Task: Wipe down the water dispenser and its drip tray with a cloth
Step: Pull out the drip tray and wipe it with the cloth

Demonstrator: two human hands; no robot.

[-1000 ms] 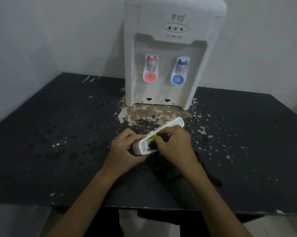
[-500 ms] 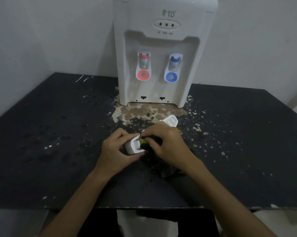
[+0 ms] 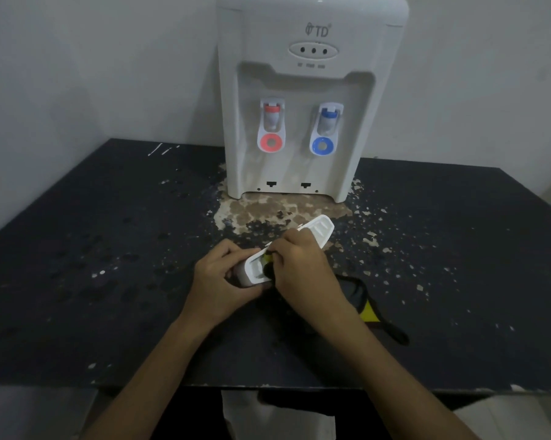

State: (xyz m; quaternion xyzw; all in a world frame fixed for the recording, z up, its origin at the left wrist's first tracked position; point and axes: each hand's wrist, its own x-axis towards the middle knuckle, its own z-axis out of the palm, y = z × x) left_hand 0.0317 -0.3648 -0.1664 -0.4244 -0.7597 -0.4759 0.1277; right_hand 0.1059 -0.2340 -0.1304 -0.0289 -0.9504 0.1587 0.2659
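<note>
A white water dispenser (image 3: 302, 100) with a red tap and a blue tap stands at the back of the black table (image 3: 109, 249). The white drip tray (image 3: 318, 228) is off the dispenser and lies slanted in front of it. My left hand (image 3: 223, 281) grips the tray's near end. My right hand (image 3: 302, 268) pinches a dark cloth with yellow patches (image 3: 368, 308) and presses it into the tray's hollow; the rest of the cloth trails on the table to the right.
Peeled, flaking paint (image 3: 268, 211) covers the tabletop under and in front of the dispenser. White walls close in at the back and left. The table's front edge (image 3: 268, 387) runs just below my forearms.
The cloth in my right hand has shifted a little along the tray's near end. My left hand keeps its grip. The view has swung slightly.
</note>
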